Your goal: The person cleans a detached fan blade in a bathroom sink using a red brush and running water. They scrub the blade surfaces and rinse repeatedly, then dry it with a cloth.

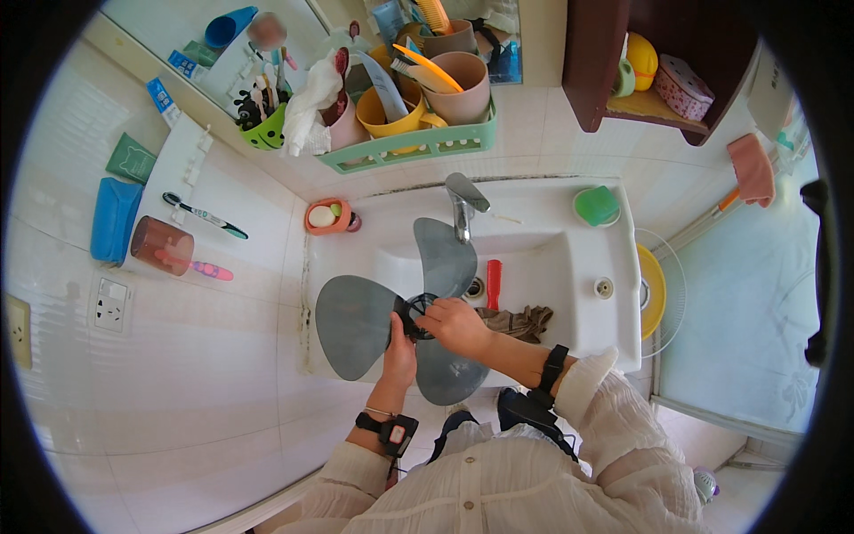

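A three-bladed grey plastic fan blade [357,327] is held over the near left part of a white washbasin [604,320]. My left hand [400,357] grips it by the dark hub from below, thumb on the rim. The fingers of my right hand [457,325] are bent over the hub's open ring; whether they pinch something there is hidden. A brown wet-looking cloth [527,324] lies in the basin beside my right hand. Behind it a red handle [494,284] lies near the drain. One blade reaches under the chrome faucet [462,207].
An orange soap dish [310,220] is at the basin's back left corner, a green soap [597,205] at its back right. A green rack [413,152] with cups hangs above. Left, a wall shelf [160,180] holds toothbrushes. A yellow basin [652,292] stands beyond the right edge.
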A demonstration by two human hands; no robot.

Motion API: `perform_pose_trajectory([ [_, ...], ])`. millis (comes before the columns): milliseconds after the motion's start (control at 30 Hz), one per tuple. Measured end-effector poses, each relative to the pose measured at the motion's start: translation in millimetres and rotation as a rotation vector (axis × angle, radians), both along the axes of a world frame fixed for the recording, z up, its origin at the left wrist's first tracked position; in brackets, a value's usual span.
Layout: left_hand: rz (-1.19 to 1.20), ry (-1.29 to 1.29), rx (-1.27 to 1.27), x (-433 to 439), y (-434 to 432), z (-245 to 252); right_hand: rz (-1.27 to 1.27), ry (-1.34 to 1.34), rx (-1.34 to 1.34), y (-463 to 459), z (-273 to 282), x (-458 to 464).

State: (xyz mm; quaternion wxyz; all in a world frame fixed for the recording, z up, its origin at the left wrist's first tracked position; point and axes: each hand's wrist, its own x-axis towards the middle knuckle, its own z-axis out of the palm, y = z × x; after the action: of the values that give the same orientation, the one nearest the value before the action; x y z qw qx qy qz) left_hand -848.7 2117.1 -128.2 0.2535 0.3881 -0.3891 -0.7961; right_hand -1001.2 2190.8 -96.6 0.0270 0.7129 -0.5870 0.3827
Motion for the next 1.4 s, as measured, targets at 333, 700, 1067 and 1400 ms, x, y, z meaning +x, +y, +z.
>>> perform_pose_trajectory([
  [333, -0.011, -0.079, -0.148, 2.4, 1.0, 6.7, 0.078, 0.044, 0.04, -1.5, 10.0, -4.9],
  [700, 0.091, -0.026, -0.224, 48.1, -52.5, 21.9, -0.514, -0.395, 0.045, 75.0, 10.1, -45.4],
  [1067, 0.095, 0.007, -0.19, 80.8, -68.1, 47.5, -1.441, -0.558, 0.368, 244.8, -89.8, -93.9],
  [1400, -0.026, 0.167, -0.192, 83.3, -82.0, 47.2, -1.295, -0.422, 0.234, 214.5, -65.6, -25.0],
])
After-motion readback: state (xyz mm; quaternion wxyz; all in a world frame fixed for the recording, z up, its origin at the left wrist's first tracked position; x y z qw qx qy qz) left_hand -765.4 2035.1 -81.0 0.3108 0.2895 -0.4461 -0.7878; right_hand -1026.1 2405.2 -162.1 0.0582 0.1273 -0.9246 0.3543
